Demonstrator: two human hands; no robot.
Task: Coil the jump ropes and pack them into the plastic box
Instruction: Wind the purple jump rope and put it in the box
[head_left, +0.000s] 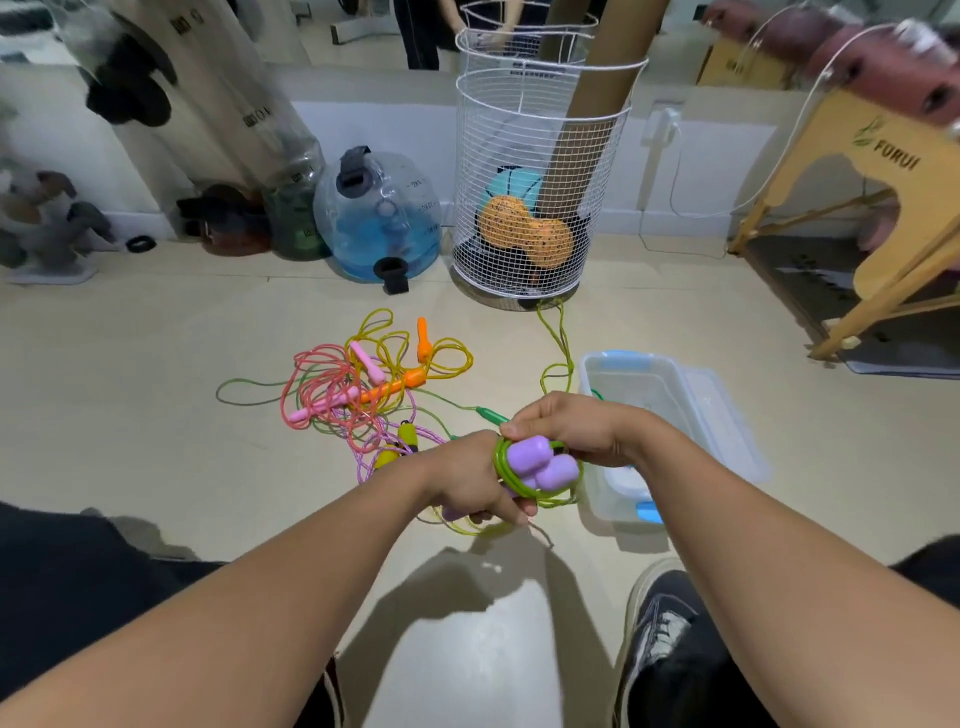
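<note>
Beige, smooth flooring (156, 415) fills the room and catches a dull sheen near the person's dark shoe (660, 629). Over it, the left hand (467, 483) grips the 2 purple handles (540, 462) of a green jump rope (506, 467), its cord wound in loops round the handles, while the right hand (576, 426) pinches the cord at the top of the bundle. The rope's loose end trails across the floor toward a white wire basket (540, 171) that stands by the pale wall and holds an orange peanut-shaped ball (524, 234). A tangle of pink, orange and yellow jump ropes (358, 384) lies on the floor ahead of the hands. The clear plastic box (623, 415) sits open just right of the hands, its lid (727, 421) beside it. A blue-tinted water bag (379, 218) rests against the wall, and a wooden bench (857, 182) stands at the right.
</note>
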